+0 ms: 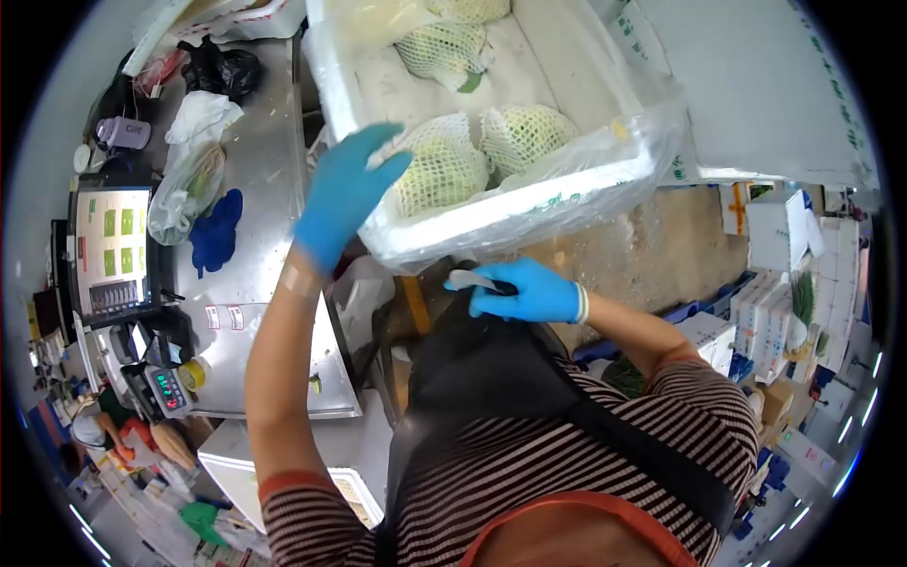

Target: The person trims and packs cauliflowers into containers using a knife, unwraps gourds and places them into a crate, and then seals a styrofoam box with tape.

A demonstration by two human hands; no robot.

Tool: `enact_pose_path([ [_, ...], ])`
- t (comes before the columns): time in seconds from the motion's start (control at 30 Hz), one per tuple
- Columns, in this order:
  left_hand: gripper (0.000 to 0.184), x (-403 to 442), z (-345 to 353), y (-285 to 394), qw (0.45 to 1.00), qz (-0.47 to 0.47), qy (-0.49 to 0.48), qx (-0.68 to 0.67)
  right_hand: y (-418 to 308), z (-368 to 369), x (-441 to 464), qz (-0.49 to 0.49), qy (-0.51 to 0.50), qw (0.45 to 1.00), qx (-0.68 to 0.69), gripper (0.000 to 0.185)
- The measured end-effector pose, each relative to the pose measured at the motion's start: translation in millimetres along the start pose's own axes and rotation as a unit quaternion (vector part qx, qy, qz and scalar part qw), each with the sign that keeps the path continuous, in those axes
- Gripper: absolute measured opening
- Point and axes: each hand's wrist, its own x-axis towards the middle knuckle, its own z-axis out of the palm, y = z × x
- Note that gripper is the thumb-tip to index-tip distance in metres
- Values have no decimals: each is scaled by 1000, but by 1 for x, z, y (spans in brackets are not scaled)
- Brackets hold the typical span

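My left hand, in a blue glove, is at the near left corner of a white foam box. Its fingers are apart, beside a pale green vegetable in white foam netting. A second netted vegetable lies just right of it, and another sits farther back in the box. My right hand, also gloved in blue, is closed round the dark handle of a small knife in front of my apron. The blade points left.
On the left, a metal table bears a blue glove, a bagged vegetable, black plastic bags and a scale display. A monitor stands at its far left. White boxes are stacked at right. Another person is at lower left.
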Motion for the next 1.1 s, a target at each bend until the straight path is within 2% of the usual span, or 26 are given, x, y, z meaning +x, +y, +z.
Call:
enact_pose_path([
  [0.03, 50, 42, 18, -22, 996, 15, -18, 84, 8, -5, -8, 22, -3, 999, 34, 49],
  [0.07, 57, 80, 38, -45, 995, -8, -52, 90, 21, -7, -11, 22, 9, 999, 36, 49],
  [0.1, 64, 115, 58, -66, 980, -44, -87, 174, 28, -6, -16, 24, 21, 999, 39, 49],
  [0.13, 72, 141, 76, -82, 955, -79, -124, 257, 36, -7, -19, 27, 33, 998, 41, 50],
  [0.23, 84, 168, 108, -95, 855, -199, -319, 357, 57, -6, -19, -10, 47, 996, 81, 49],
  [0.27, 85, 163, 117, -99, 859, -213, -305, 352, 62, -9, -19, -11, 52, 994, 100, 48],
  [0.37, 84, 152, 109, -122, 920, -201, -279, 189, 66, -21, -17, -9, 64, 989, 132, 47],
  [0.4, 77, 145, 109, -115, 937, -164, -233, 200, 61, -28, -18, -6, 59, 990, 126, 46],
  [0.5, 64, 139, 109, -108, 951, -162, -185, 187, 55, -31, -15, -6, 25, 996, 91, 46],
  [0.6, 44, 137, 115, -88, 929, -144, -137, 312, 31, -34, -9, -14, 0, 996, 89, 46],
  [0.7, 24, 117, 110, -76, 955, -8, 9, 296, 21, -35, -7, -53, 12, 998, 40, 47],
  [0.77, 17, 105, 97, -52, 962, -12, 60, 264, 18, -30, -10, -72, 34, 996, 25, 48],
  [0.8, 14, 98, 87, -36, 965, -15, 87, 249, 17, -27, -10, -85, 59, 994, 16, 46],
  [0.9, 15, 77, 56, 5, 978, 51, 155, 132, 15, -26, -8, -131, 131, 982, -20, 41],
  [0.93, 17, 68, 44, 23, 975, 95, 179, 89, 6, -26, -4, -170, 209, 962, 42, 39],
  [0.97, 12, 57, 30, 41, 966, 147, 201, 71, -7, -36, -5, -137, 257, 953, 87, 35],
  [1.0, 14, 41, 14, 69, 965, 143, 213, 58, -27, -48, -6, -107, 306, 936, 134, 32],
  [1.03, 18, 28, -3, 86, 942, 227, 240, 61, -52, -59, -8, -77, 366, 906, 196, 31],
  [1.07, 25, 14, -21, 97, 937, 224, 267, 39, -45, -74, 2, -127, 397, 875, 247, 34],
  [1.1, 36, -4, -38, 113, 948, 173, 264, -42, -56, -86, 7, -177, 400, 867, 238, 40],
])
